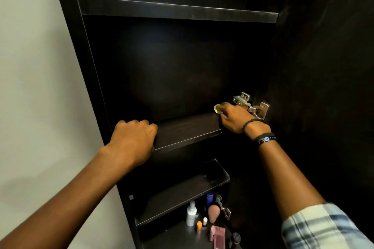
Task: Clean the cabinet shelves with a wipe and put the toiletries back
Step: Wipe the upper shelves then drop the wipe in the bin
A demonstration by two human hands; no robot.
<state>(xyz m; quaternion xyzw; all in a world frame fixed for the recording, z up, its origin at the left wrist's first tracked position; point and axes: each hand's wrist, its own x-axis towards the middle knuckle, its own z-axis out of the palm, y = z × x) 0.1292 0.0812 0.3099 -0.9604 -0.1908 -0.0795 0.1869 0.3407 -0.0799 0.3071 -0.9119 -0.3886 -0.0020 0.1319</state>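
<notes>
Gripping the wipe [217,108] in curled fingers at the back right corner of the shelf [188,129], the right hand [235,119] should be sweeping forward in overlapping strokes, while the left hand [133,137] is resting fisted, empty, on its left end and toiletries [191,214] are waiting well below it.

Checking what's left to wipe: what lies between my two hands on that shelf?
Nothing but bare dark shelf between the left hand gripping its front edge and the right hand holding the wipe, in the head view.
</notes>
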